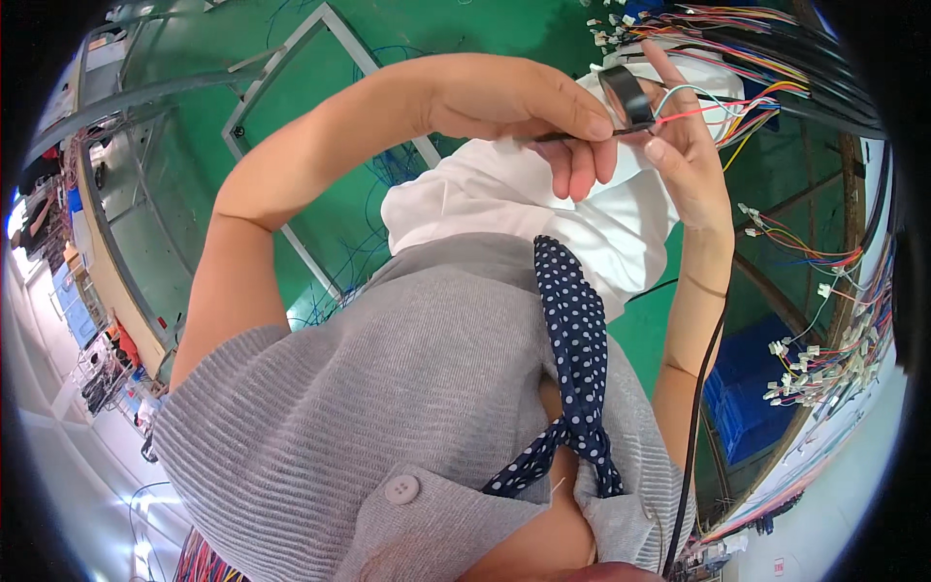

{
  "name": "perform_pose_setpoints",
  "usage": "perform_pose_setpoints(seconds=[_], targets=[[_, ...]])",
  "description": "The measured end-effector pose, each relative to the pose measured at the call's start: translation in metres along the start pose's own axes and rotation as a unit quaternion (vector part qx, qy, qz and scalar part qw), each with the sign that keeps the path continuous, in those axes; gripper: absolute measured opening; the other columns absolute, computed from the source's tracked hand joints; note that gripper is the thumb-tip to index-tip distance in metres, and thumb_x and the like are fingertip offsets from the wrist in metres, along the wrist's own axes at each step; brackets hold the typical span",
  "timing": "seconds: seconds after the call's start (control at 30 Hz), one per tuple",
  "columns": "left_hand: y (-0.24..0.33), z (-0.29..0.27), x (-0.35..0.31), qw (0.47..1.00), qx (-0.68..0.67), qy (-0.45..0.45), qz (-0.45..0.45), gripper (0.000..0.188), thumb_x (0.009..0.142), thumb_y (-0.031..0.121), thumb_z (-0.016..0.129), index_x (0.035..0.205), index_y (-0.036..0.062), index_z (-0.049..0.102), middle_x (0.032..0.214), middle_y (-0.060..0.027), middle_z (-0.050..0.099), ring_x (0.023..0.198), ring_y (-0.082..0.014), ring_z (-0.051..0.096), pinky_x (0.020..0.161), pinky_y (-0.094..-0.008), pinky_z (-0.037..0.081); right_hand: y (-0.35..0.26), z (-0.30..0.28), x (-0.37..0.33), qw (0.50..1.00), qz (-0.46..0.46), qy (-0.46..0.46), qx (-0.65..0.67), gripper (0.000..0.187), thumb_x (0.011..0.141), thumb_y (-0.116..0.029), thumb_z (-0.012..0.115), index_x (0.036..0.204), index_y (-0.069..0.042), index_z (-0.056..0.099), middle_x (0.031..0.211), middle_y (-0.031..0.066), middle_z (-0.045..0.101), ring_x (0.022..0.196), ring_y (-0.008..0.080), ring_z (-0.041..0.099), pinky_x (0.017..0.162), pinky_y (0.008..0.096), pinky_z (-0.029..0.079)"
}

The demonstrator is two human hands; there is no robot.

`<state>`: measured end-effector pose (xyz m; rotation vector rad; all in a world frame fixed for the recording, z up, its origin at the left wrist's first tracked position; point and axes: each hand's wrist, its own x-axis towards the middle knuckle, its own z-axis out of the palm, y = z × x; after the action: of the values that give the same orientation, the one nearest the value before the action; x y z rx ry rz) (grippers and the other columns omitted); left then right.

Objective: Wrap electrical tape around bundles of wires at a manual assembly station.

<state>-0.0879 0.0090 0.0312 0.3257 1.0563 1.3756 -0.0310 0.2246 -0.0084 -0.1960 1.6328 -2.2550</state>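
Note:
My left hand [572,121] is closed, its thumb and forefinger pinching a thin black cable [551,138]. Just right of it, a roll of black tape [626,97] stands on edge against the fingers of my right hand [693,155]. That hand is partly curled round the roll, with one finger stretched upward and the thumb toward the cable. Thin red and pale wires [722,105] run from the cable across the right fingers. The exact grip behind the roll is hidden.
White cloth [524,199] covers my lap below the hands. Bundles of coloured wires with white connectors [824,364] hang at the right, above a blue crate [752,398]. Thick black cables [824,73] lie at the upper right. A metal frame [320,48] stands on the green floor.

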Motion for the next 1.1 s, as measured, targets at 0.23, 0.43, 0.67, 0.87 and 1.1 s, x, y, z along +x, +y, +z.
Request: perform_pose_setpoints(seconds=[0.23, 0.43, 0.67, 0.87, 1.1], targets=[[0.004, -0.008, 0.003, 0.999, 0.002, 0.007, -0.051, 0.033, 0.098, 0.03, 0.045, 0.095, 0.0005, 0.06, 0.067, 0.0004, 0.054, 0.061, -0.007, 0.048, 0.063, -0.0207, 0.04, 0.007, -0.011, 0.0, 0.996, 0.002, 0.01, -0.084, 0.054, 0.082, -0.013, 0.068, 0.13, 0.002, 0.048, 0.123, 0.0125, 0.057, 0.1, 0.0176, 0.06, 0.087, 0.0298, 0.049], [-0.04, 0.007, 0.012, 0.874, 0.318, 0.3, 0.211, 0.015, 0.086, 0.016, 0.056, 0.087, 0.0041, 0.065, 0.066, -0.0098, 0.058, 0.056, -0.0205, 0.053, 0.054, -0.0317, 0.042, -0.018, 0.012, -0.03, 0.993, 0.094, 0.068, -0.015, 0.027, 0.085, -0.018, 0.065, 0.1, 0.004, 0.061, 0.084, 0.0096, 0.064, 0.072, 0.0132, 0.06, 0.067, 0.0228, 0.048], [-0.039, 0.044, 0.003, 0.836, 0.377, 0.334, 0.219, 0.007, 0.083, 0.009, 0.059, 0.086, 0.0039, 0.064, 0.069, -0.015, 0.058, 0.058, -0.0311, 0.055, 0.051, -0.037, 0.042, 0.009, 0.062, 0.009, 0.954, -0.044, 0.266, 0.132, 0.01, 0.084, -0.004, 0.059, 0.093, -0.003, 0.055, 0.098, 0.0074, 0.058, 0.087, 0.0136, 0.053, 0.08, 0.0257, 0.044], [-0.029, 0.023, 0.001, 0.724, 0.535, 0.309, 0.306, 0.01, 0.078, 0.007, 0.062, 0.088, 0.0065, 0.063, 0.076, -0.0069, 0.062, 0.064, -0.0277, 0.059, 0.053, -0.0367, 0.047, 0.012, 0.055, -0.033, 0.979, -0.097, 0.174, -0.05, 0.013, 0.085, 0.0, 0.056, 0.098, 0.0, 0.057, 0.105, 0.0093, 0.06, 0.091, 0.0142, 0.056, 0.08, 0.0256, 0.045], [-0.021, -0.003, 0.012, 0.488, 0.773, 0.132, 0.384, 0.019, 0.071, 0.012, 0.063, 0.09, 0.0109, 0.063, 0.067, 0.0013, 0.051, 0.057, -0.0136, 0.053, 0.045, -0.0274, 0.042, -0.012, 0.043, -0.06, 0.962, 0.084, 0.178, -0.19, 0.008, 0.09, -0.006, 0.055, 0.088, -0.001, 0.061, 0.087, 0.0036, 0.062, 0.073, 0.0071, 0.053, 0.061, 0.0199, 0.041]])
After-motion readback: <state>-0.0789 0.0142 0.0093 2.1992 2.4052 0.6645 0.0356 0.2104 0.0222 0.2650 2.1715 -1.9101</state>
